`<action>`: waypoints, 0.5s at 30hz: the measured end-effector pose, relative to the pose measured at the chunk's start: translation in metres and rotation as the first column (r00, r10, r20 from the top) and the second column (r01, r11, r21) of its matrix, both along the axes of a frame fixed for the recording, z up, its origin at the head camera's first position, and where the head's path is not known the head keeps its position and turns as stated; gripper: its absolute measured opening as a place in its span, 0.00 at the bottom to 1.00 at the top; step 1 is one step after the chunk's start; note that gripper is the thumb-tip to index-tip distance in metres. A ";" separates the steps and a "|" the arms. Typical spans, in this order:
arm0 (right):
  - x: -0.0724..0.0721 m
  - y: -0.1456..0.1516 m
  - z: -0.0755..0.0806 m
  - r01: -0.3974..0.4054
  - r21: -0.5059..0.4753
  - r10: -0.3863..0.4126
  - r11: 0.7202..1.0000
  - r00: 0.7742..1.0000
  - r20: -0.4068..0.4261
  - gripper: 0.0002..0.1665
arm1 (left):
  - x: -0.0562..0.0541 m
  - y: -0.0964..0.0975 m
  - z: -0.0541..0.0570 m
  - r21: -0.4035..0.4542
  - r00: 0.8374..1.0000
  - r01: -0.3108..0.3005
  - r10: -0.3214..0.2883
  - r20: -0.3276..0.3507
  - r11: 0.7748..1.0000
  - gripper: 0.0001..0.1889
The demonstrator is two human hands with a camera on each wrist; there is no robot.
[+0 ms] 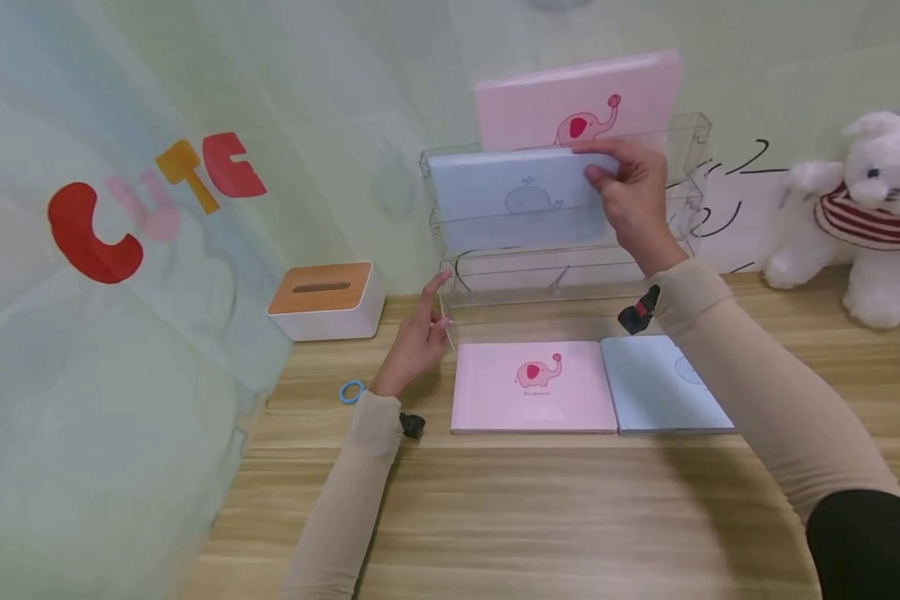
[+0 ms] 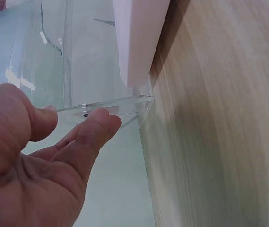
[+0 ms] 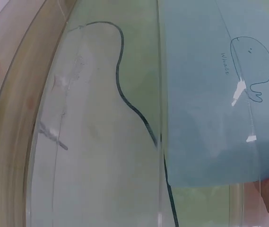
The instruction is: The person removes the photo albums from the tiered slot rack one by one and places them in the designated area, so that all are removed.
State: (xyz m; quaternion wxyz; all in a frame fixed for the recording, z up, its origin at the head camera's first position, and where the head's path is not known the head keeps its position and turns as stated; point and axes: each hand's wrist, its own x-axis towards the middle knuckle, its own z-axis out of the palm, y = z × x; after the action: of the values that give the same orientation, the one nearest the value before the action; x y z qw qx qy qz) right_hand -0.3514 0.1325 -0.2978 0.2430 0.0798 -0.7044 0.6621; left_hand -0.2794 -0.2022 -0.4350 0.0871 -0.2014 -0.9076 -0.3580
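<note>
A clear acrylic display rack (image 1: 562, 294) stands against the wall. My right hand (image 1: 633, 196) pinches the upper right corner of a pale blue book with a whale drawing (image 1: 487, 196), which sits in a tier of the rack. Behind and above it, a pink book with an elephant (image 1: 517, 112) leans in the top tier. My left hand (image 1: 416, 346) is at the rack's lower left side. In the left wrist view, its thumb and fingers (image 2: 84, 137) grip the clear side panel (image 2: 120, 101). The right wrist view shows the whale cover (image 3: 205, 118) behind clear plastic.
On the wooden table before the rack lie another pink elephant book (image 1: 495, 392) and a blue book (image 1: 645, 387), side by side. Left are a tissue box (image 1: 345, 321) and a blue ring (image 1: 352, 392). A white plush bear (image 1: 881, 283) sits at right.
</note>
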 end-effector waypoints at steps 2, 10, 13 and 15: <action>0.000 0.001 0.002 0.014 0.006 -0.014 1.000 1.000 -0.002 0.17 | 0.000 0.000 0.000 -0.001 1.000 0.003 -0.003 -0.002 1.000 0.41; 0.006 0.003 0.017 0.045 -0.019 -0.046 0.999 0.996 -0.071 0.15 | -0.001 0.000 0.000 -0.008 1.000 0.002 -0.002 -0.001 1.000 0.41; 0.009 0.004 0.025 0.042 -0.042 -0.046 0.998 0.993 -0.111 0.17 | -0.002 0.000 -0.001 -0.010 1.000 -0.002 0.002 0.000 1.000 0.41; 0.013 0.004 0.031 0.043 -0.058 -0.051 0.997 0.990 -0.134 0.18 | -0.003 -0.001 -0.002 -0.014 1.000 -0.007 0.007 0.004 1.000 0.41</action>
State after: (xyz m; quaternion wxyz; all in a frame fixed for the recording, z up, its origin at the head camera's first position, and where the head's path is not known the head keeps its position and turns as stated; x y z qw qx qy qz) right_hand -0.3380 0.1361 -0.2669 0.3080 0.1012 -0.6693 0.6685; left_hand -0.2821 -0.2028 -0.4367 0.0852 -0.1981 -0.9109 -0.3517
